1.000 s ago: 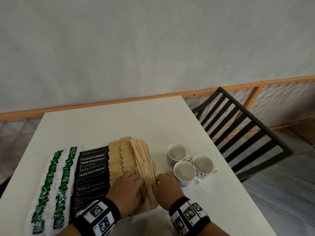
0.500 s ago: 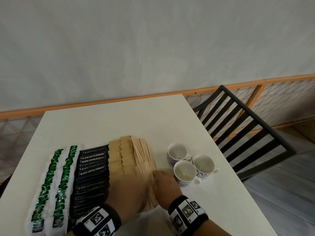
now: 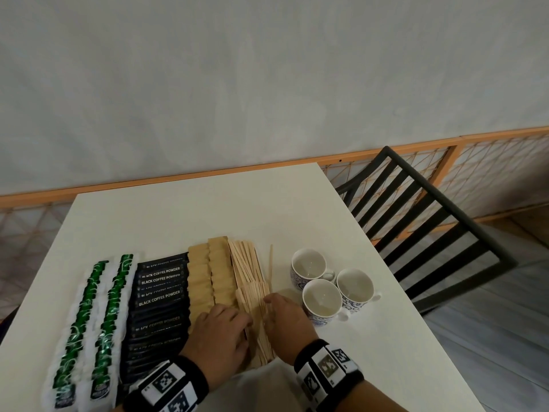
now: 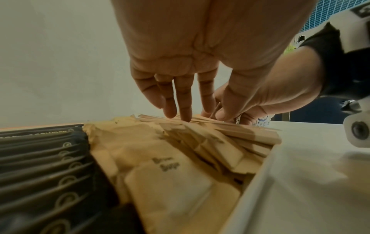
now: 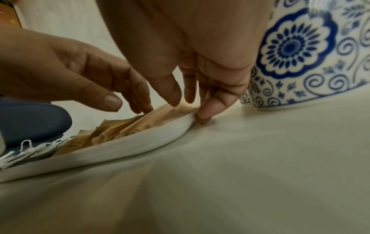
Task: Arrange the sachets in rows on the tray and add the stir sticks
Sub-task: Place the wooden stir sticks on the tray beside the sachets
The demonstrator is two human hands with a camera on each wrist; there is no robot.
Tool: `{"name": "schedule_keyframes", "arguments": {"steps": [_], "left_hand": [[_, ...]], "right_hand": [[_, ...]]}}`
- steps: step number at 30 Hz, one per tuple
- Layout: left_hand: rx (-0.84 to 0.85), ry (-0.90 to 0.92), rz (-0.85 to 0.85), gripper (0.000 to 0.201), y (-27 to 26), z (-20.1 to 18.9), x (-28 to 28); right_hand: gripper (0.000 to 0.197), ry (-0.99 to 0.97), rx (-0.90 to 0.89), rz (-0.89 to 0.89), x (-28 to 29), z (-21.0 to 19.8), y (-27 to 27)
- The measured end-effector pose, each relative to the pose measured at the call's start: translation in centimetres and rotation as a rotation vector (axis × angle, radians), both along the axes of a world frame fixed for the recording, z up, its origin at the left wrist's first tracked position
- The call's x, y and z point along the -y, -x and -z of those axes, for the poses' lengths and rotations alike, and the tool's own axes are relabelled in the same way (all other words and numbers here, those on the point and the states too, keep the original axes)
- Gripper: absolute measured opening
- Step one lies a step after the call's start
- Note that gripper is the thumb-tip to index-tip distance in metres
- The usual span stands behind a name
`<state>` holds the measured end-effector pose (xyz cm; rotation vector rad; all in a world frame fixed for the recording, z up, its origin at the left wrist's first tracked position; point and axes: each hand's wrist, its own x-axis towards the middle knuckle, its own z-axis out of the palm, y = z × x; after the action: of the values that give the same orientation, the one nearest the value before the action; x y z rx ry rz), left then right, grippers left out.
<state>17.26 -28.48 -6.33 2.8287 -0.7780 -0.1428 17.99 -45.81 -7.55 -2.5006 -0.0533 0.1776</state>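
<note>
A white tray [image 5: 140, 142] holds rows of green-and-white sachets [image 3: 89, 307], black coffee sachets [image 3: 160, 292] and brown sugar sachets [image 3: 208, 278]. Wooden stir sticks [image 3: 249, 272] lie in a fanned pile along its right side. My left hand [image 3: 225, 325] rests its straight fingers [image 4: 180, 107] on the near sticks. My right hand [image 3: 279, 310] touches the same pile from the right. In the right wrist view its fingers [image 5: 172, 95] lie on the sticks and the thumb presses the table at the tray's rim. One loose stick [image 3: 270, 263] lies on the table beside the tray.
Three blue-patterned white cups [image 3: 322, 298] stand close to the right of the tray, one right beside my right hand [image 5: 300, 63]. The white table [image 3: 193, 209] stretches to the far wall. A black slatted chair [image 3: 416, 221] stands past the table's right edge.
A single stick now lies on the table to the right of the tray, where none showed before. Both hands stay on the near stick pile, the left one shifted slightly.
</note>
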Motion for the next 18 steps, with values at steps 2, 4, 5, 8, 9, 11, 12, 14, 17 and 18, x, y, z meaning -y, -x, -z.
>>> {"name": "schedule_keyframes", "arguments": {"steps": [2,4,5,8,9,11,12,14,17,18], "left_hand": [[-0.050,0.003,-0.020,0.030,-0.1,-0.2,0.0],[-0.018,0.010,-0.025,0.032,-0.3,-0.3,0.0],[-0.013,0.016,-0.025,0.033,-0.3,-0.5,-0.1],[-0.053,0.055,-0.027,0.037,0.1,-0.7,-0.4],[-0.035,0.060,-0.026,0.038,0.0,-0.6,-0.6],[-0.016,0.082,-0.030,0.035,0.0,-1.2,-1.0],[-0.009,0.087,-0.039,0.033,0.0,-1.5,-1.2],[0.023,0.086,-0.046,0.031,0.0,-1.9,-1.7],[-0.040,0.113,-0.056,0.032,0.5,-2.5,-2.8],[-0.075,0.122,-0.057,0.034,0.7,-2.9,-3.1]], "right_hand": [[0.034,0.002,-0.018,0.001,0.0,-0.1,0.0],[0.034,0.054,-0.025,-0.039,0.0,-0.5,0.0],[0.033,0.124,-0.006,-0.068,-0.1,-1.1,-0.1],[0.023,0.368,0.108,-0.150,-1.1,-3.7,-1.2],[0.020,0.426,0.108,-0.181,-1.7,-4.6,-1.9],[0.023,0.486,0.084,-0.239,-2.7,-6.8,-3.6],[0.026,0.486,0.077,-0.213,-3.0,-8.0,-4.8],[0.027,0.520,0.044,-0.170,-3.5,-10.1,-7.9],[0.027,0.518,-0.130,-0.183,-4.0,-11.5,-11.3],[0.026,0.572,-0.175,-0.222,-3.8,-11.1,-12.2]]}}
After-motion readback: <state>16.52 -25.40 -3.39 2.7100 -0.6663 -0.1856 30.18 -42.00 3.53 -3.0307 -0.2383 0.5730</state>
